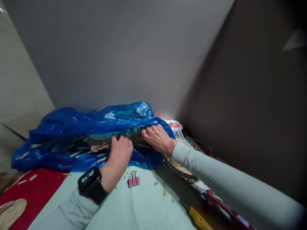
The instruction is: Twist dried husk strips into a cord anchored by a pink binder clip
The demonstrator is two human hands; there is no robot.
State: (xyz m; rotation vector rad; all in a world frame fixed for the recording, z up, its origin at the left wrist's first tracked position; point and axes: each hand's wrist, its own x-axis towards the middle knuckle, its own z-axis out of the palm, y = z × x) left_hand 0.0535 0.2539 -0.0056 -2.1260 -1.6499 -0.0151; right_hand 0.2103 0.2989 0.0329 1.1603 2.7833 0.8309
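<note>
A large blue plastic bag (69, 123) lies open along the foot of the grey wall, with many thin pale strips (103, 147) inside it. My left hand (122, 148), below a black watch on the wrist, reaches into the opening. Its fingers curl down over the strips, and their tips are hidden. My right hand (157, 137) is closed at the right end of the opening, fingers bent at the bag's edge and the strips. What it pinches is hidden behind the fingers.
A pink binder clip (133, 181) lies on the pale green surface (115, 207) among small scraps. At the lower right is a yellow-handled tool (200, 218). Red cloth (40, 188) and a coiled woven piece (13, 212) lie at the left. A round basket (183, 169) sits under my right forearm.
</note>
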